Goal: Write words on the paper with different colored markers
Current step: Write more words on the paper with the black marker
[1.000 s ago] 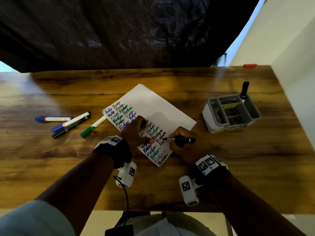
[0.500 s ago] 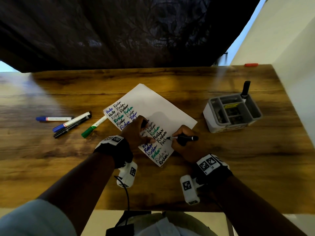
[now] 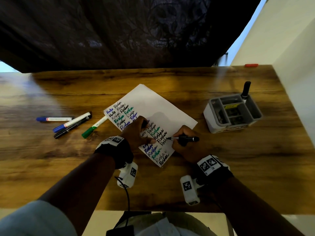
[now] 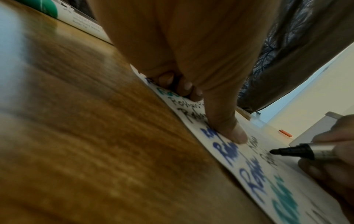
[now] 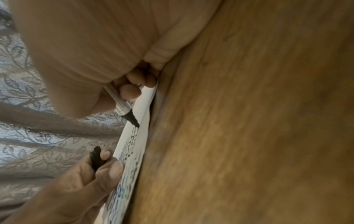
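Note:
A white paper (image 3: 153, 103) lies tilted on the wooden table, with rows of words in black, blue and green. My right hand (image 3: 182, 140) grips a black marker (image 3: 185, 138) with its cap off. The marker (image 4: 298, 151) has its tip at the end of a short black word near the paper's right edge. My left hand (image 3: 134, 132) rests on the paper, and its thumb (image 4: 226, 127) presses down on the blue writing. Its curled fingers hold a black marker cap (image 5: 96, 157).
Left of the paper lie two blue-capped markers (image 3: 54, 119) (image 3: 71, 124), a black pen (image 3: 68, 131) and a green marker (image 3: 93, 127). A grey organiser (image 3: 255, 113) with an upright black marker (image 3: 246, 90) stands at the right. A dark curtain hangs behind the table.
My right hand has shifted slightly to the right with the marker, and the black word under its tip has grown by a letter or two. The left hand has stayed put.

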Tool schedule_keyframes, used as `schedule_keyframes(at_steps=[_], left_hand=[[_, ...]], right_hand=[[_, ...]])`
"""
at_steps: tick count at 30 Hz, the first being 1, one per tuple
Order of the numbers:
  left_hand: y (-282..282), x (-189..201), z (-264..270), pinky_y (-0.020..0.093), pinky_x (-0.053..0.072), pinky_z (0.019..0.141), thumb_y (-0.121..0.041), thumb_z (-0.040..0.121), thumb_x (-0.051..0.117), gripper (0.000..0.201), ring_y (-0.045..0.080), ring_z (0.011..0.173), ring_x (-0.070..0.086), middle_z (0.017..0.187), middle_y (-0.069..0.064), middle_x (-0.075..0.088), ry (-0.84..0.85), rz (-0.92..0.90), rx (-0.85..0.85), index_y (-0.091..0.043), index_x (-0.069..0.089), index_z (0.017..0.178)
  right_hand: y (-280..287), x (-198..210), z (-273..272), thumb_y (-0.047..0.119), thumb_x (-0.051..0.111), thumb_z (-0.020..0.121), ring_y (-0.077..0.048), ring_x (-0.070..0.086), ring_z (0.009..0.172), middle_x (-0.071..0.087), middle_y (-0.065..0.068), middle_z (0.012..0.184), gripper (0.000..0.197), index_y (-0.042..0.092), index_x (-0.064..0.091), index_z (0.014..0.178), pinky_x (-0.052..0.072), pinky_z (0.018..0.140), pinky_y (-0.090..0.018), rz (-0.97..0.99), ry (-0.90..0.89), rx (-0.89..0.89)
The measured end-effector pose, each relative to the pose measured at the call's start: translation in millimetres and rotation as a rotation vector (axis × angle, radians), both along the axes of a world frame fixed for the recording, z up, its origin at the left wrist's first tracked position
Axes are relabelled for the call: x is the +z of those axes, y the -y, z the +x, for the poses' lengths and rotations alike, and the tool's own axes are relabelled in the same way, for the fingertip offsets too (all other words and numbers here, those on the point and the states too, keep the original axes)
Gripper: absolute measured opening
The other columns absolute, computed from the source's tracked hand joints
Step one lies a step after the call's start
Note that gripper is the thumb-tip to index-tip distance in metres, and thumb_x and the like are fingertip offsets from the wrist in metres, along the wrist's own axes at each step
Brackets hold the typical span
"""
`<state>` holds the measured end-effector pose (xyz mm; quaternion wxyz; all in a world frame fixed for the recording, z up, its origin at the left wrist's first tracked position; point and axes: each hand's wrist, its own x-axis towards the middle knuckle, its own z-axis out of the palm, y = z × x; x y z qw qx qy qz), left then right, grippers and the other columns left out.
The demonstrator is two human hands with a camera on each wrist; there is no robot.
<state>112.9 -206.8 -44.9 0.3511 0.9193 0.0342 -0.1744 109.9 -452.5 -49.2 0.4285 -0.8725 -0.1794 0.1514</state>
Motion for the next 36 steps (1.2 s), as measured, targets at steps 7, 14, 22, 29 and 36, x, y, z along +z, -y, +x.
schedule_keyframes(at_steps=[7,14,22,29,36], left_hand=[[-0.2,-0.7,-0.3,0.021,0.041,0.074,-0.038,0.064,0.087,0.066,0.011,0.096,0.053,0.104,-0.007,0.054,0.007,0.010,-0.007,-0.023,0.040,0.108],[-0.6,-1.2,0.2,0.021,0.041,0.074,-0.037,0.064,0.087,0.065,0.011,0.095,0.052,0.104,-0.007,0.053,0.002,0.006,-0.001,-0.024,0.040,0.107],[-2.4,-3.1,0.1,0.020,0.042,0.072,-0.040,0.064,0.087,0.065,0.012,0.098,0.054,0.107,-0.007,0.055,0.008,0.012,0.002,-0.021,0.043,0.109],[0.8,1.1,-2.1,0.016,0.042,0.069,-0.045,0.077,0.076,0.059,0.010,0.095,0.055,0.106,-0.008,0.053,0.016,-0.010,0.017,-0.017,0.043,0.119],[-3.9,14.9,3.0,0.034,0.052,0.082,-0.041,0.100,0.041,0.027,0.022,0.099,0.063,0.113,0.004,0.063,-0.063,-0.030,0.032,-0.018,0.047,0.114]], right_hand=[[1.3,-3.7,2.0,0.021,0.067,0.088,-0.002,0.059,0.075,0.058,0.011,0.085,0.019,0.021,0.050,0.096,0.054,0.068,-0.019,-0.026,0.021,-0.007],[2.2,-8.9,3.4,0.034,0.064,0.086,-0.012,0.065,0.087,0.064,0.004,0.095,0.020,0.029,0.047,0.096,0.057,0.072,-0.026,0.052,-0.039,-0.009],[-2.0,-13.3,2.6,0.014,0.065,0.091,-0.003,0.063,0.086,0.061,0.010,0.095,0.016,0.008,0.054,0.101,0.054,0.071,-0.013,0.229,-0.047,-0.142],[0.2,-3.6,2.1,0.006,0.066,0.089,0.011,0.059,0.082,0.061,0.005,0.092,0.016,0.003,0.057,0.102,0.050,0.067,-0.008,0.271,-0.081,-0.173],[3.6,16.3,13.8,0.015,0.076,0.083,-0.002,0.064,0.087,0.069,0.003,0.094,0.010,0.014,0.069,0.090,0.050,0.073,-0.014,0.278,-0.082,-0.207]])
